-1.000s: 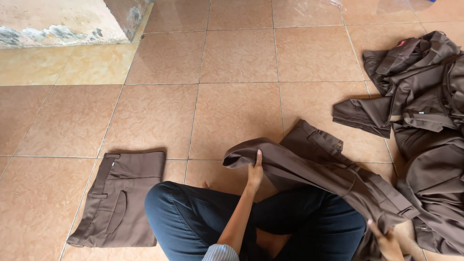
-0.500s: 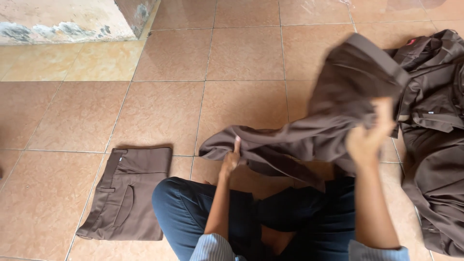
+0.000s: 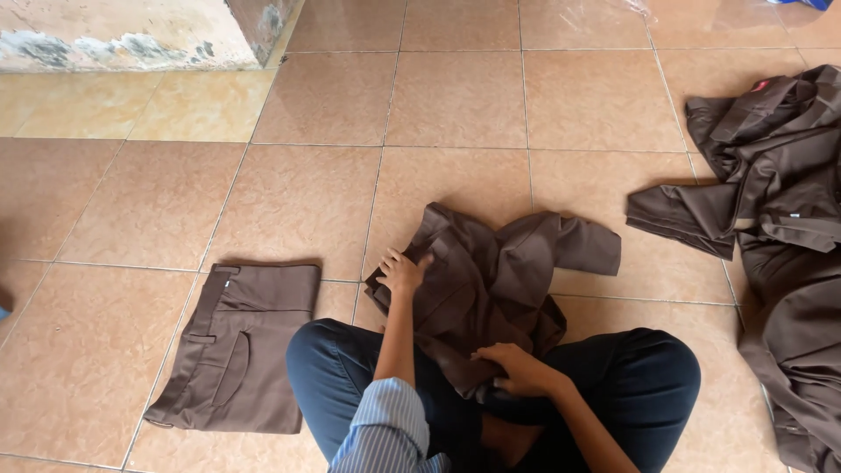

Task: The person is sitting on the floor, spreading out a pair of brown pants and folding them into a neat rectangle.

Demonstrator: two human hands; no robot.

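While we sit cross-legged, our left hand (image 3: 403, 271) and right hand (image 3: 517, 368) press flat, ungripping, on crumpled brown trousers (image 3: 491, 280).

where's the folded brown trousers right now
In the head view the folded brown trousers lie flat on the tiled floor at lower left, just left of the person's knee, apart from the crumpled brown garment under both hands.
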